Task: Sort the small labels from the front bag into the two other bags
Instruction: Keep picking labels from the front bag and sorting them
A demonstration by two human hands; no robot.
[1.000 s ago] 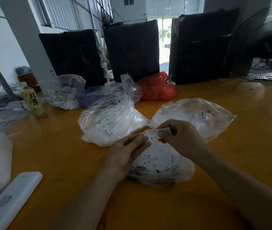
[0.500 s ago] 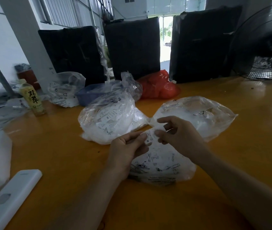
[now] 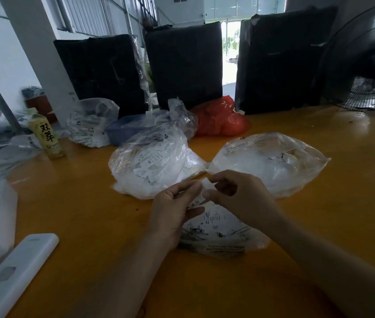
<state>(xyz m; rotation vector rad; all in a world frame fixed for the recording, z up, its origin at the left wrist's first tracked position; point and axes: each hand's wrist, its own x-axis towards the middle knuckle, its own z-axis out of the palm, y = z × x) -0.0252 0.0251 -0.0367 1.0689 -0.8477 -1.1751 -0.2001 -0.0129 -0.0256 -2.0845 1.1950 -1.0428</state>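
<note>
Both my left hand [image 3: 172,208] and right hand [image 3: 234,196] pinch one small white paper label [image 3: 206,185] above the clear front bag [image 3: 221,235] — it's flimsy, so a tug could tear it, or I could misjudge its print and feed the left clear bag [image 3: 152,166] instead of the right one [image 3: 271,161].

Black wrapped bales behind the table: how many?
3: left bale, middle bale, right bale, standing in a row along the table's far edge. More may be hidden behind them.

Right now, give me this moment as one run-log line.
step: sorting | hands: both pinch one label over front bag | left bag, right bag: behind, untouched
</note>
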